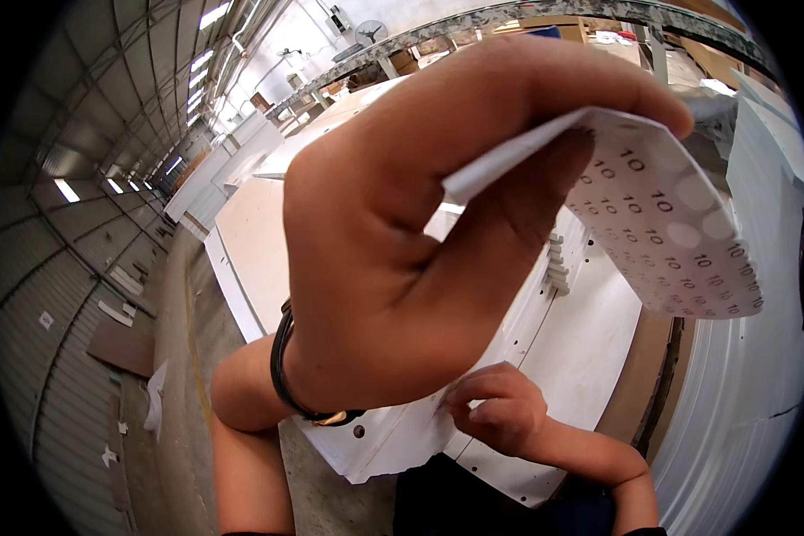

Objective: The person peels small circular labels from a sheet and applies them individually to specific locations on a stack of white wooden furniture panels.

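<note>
Head view: the left hand pinches a bent sticker sheet between thumb and fingers, above the white panels. Several blank circles suggest some stickers are used; most remain. Dark holes show uncovered. Right hand's fingers curl narrowly near a panel; whether they hold anything, I cannot tell.

Rm over white panel btwn R hand & sticker sheet, L hand in way above
</note>
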The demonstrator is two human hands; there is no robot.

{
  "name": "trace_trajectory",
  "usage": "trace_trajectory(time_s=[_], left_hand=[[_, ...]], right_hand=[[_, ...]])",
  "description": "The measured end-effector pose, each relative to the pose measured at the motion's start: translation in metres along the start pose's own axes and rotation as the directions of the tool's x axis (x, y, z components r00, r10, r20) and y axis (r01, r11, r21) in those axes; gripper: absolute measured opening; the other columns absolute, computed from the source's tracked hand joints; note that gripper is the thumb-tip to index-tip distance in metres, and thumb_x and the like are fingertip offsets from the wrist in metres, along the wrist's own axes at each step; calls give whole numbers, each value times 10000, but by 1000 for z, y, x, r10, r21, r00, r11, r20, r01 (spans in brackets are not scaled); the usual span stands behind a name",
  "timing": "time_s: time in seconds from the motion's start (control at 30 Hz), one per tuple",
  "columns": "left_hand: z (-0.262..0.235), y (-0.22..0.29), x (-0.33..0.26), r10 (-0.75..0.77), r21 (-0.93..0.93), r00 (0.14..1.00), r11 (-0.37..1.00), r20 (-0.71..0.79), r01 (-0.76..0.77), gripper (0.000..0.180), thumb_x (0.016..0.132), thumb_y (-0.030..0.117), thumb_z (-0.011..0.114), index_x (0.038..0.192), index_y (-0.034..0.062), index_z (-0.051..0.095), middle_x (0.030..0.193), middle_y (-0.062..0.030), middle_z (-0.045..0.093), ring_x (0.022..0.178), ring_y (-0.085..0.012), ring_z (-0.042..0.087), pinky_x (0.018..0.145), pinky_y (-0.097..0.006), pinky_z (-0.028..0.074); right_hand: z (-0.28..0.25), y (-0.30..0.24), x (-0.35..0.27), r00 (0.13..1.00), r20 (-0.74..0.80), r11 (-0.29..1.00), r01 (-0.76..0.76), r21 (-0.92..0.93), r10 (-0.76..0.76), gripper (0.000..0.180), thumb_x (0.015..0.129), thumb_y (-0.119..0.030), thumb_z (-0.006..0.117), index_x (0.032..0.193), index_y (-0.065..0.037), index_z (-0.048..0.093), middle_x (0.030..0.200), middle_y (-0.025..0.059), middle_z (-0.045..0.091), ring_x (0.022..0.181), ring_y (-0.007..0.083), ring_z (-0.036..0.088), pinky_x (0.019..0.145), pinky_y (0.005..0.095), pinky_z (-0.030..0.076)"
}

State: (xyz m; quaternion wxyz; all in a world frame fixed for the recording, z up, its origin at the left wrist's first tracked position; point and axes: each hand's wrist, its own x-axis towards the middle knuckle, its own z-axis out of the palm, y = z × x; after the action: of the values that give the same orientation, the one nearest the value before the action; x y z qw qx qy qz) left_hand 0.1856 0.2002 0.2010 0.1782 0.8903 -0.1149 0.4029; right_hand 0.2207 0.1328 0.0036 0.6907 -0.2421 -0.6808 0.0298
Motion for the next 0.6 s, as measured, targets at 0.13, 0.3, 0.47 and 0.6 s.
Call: trace_trajectory(time_s=[0.13,0.3,0.47,0.6], left_hand=[[0,3,2,4,8,1000,1000,6,-4,275,890,142,455,1127,22,527,1004,-174,618,887,-286,632,795,-384,524],[-4,1,0,11,10,1000,1000,7,-11,274,891,139,452,1128,23,527,1006,-175,617,889,-286,631,797,-384,524],[-14,-3,-8,14,4,1000,1000,-11,-14,274,891,137,450,1129,25,528,1009,-175,616,891,-287,630,800,-385,524],[-18,4,-8,15,8,1000,1000,-21,-15,273,892,135,448,1129,26,528,1012,-175,615,893,-288,629,802,-385,524]], right_hand=[[-7,-9,2,996,85,990,-25,-141,37,153,678,-28,597,793,-82,512,895,62,602,728,214,583,582,272,486],[-4,-18,12,999,30,969,37,-246,-31,171,660,-63,589,817,-78,521,873,61,591,733,195,575,564,236,474],[-3,-22,17,998,65,928,5,-374,21,176,650,-68,578,814,-81,517,851,60,579,725,190,560,559,240,466],[1,-22,18,998,58,955,19,-296,-2,209,622,-74,599,811,-82,511,829,62,551,713,204,543,570,266,464]])
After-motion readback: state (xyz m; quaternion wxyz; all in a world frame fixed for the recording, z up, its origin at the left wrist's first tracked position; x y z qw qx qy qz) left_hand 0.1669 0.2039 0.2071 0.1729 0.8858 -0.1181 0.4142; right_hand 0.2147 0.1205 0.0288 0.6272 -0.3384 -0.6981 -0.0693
